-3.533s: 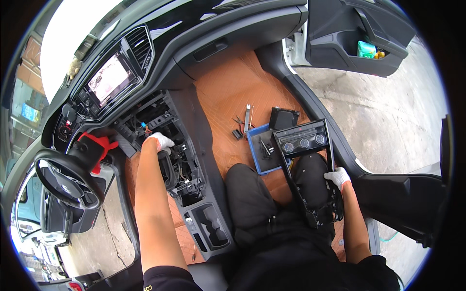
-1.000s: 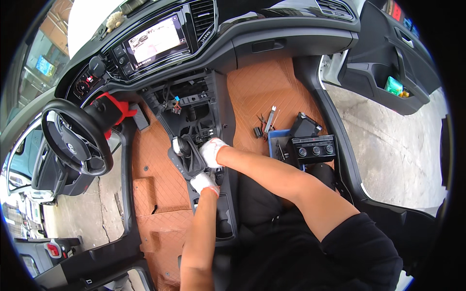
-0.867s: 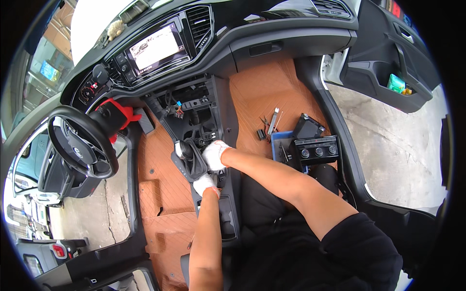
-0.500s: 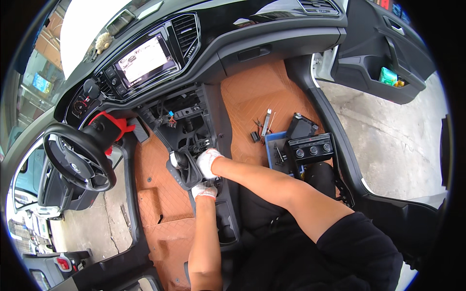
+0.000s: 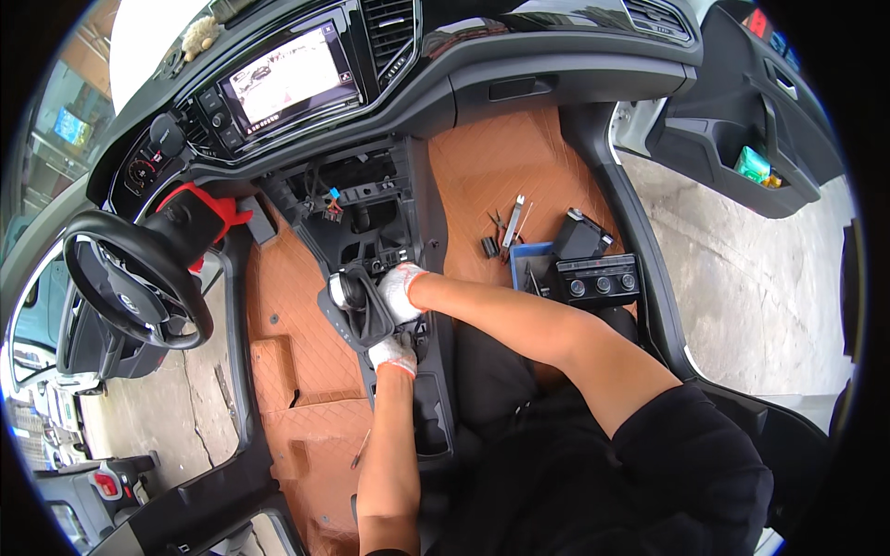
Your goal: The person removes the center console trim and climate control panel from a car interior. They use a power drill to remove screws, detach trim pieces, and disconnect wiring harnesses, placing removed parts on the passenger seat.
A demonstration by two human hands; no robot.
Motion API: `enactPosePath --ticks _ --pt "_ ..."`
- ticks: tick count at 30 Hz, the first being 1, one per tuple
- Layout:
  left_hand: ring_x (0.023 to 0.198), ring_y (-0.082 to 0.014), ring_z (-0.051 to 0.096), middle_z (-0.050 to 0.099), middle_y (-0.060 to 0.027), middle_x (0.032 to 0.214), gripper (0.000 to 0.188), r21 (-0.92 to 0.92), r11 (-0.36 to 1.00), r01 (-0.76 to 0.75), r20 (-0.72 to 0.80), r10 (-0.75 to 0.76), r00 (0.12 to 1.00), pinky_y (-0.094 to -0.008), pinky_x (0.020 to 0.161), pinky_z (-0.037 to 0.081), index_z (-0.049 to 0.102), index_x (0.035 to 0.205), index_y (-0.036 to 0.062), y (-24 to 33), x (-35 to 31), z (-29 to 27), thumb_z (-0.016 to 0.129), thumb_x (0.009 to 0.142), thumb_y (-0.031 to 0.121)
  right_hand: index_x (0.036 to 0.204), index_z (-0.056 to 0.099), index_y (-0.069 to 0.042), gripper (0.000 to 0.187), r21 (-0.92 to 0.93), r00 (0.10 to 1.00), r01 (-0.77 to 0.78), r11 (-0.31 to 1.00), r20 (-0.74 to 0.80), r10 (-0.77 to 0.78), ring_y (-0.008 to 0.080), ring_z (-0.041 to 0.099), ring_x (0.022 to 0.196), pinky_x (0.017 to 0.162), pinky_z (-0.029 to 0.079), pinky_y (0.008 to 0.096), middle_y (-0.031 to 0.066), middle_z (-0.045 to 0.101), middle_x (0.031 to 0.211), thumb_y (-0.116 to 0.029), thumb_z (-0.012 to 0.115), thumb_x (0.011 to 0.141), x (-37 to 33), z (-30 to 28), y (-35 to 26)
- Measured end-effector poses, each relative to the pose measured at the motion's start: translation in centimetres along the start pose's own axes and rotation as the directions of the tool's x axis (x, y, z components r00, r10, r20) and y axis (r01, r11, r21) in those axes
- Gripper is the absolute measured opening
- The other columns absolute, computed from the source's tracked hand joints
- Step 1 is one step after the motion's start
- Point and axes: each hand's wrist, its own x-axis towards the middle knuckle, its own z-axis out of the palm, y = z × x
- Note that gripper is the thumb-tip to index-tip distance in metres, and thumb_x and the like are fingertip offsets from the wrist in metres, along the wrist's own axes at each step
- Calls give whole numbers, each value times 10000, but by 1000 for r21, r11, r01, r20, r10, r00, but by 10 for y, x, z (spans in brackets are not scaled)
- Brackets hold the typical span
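Note:
Both my hands wear white gloves and reach in at the lifted gear-lever surround. My right hand (image 5: 402, 292) lies against the right side of the black shift boot (image 5: 375, 317), its fingers curling down out of sight. Just below it, my left hand (image 5: 391, 352) is at the lower edge of the boot, its fingertips hidden under the trim. What either hand grips does not show. The gear knob (image 5: 347, 291), silver and black, stands tilted above the boot's frame. Ahead of it the centre console (image 5: 362, 218) is opened up, with a loose blue-and-orange wiring connector (image 5: 334, 206).
On the tan right footwell mat sit a blue tray (image 5: 521, 269), a removed control panel with knobs (image 5: 601, 283), a black box-shaped part (image 5: 581, 236), pliers (image 5: 503, 230) and a pry tool (image 5: 513, 221). The steering wheel (image 5: 139, 278) is left. A thin tool (image 5: 361, 448) lies beside my left forearm.
The whole view has shifted slightly. My right hand sits a little lower along the boot, closer to my left hand. The thin tool beside my left forearm has come into sight.

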Motion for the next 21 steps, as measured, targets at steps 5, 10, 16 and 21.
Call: enactPosePath --ticks 5,10,16,21 --pt "1182 -156 639 672 25 1352 487 261 922 286 -71 -277 958 -345 1014 528 618 1456 247 -16 42 -48 630 1043 505 1402 709 -184 442 -33 991 -110 993 74 112 258 661 1323 1114 504 371 83 703 1432 -376 562 1032 -12 -8 -20" --pt "1018 -183 648 686 4 1176 481 388 815 430 -74 -437 896 -366 885 539 658 1318 223 -55 90 -112 657 1007 590 1197 819 -192 328 -108 983 -155 982 85 164 286 755 1145 965 589 398 71 796 1242 -281 702 905 -16 -19 -32" --pt "1100 -285 645 711 -136 1173 231 475 773 421 336 -601 725 -440 976 527 707 1160 90 -33 173 -215 760 936 119 1062 860 -139 281 -283 991 -44 958 108 77 293 772 1087 927 600 434 97 818 1145 -200 778 800 -7 -53 -66" --pt "1214 -259 619 690 -84 1181 124 517 607 604 233 -778 583 -415 1083 461 656 1110 87 -104 119 -147 581 1043 160 879 847 -75 168 -238 969 -245 940 -97 228 308 806 883 712 613 418 161 813 903 -98 735 756 -58 5 7"
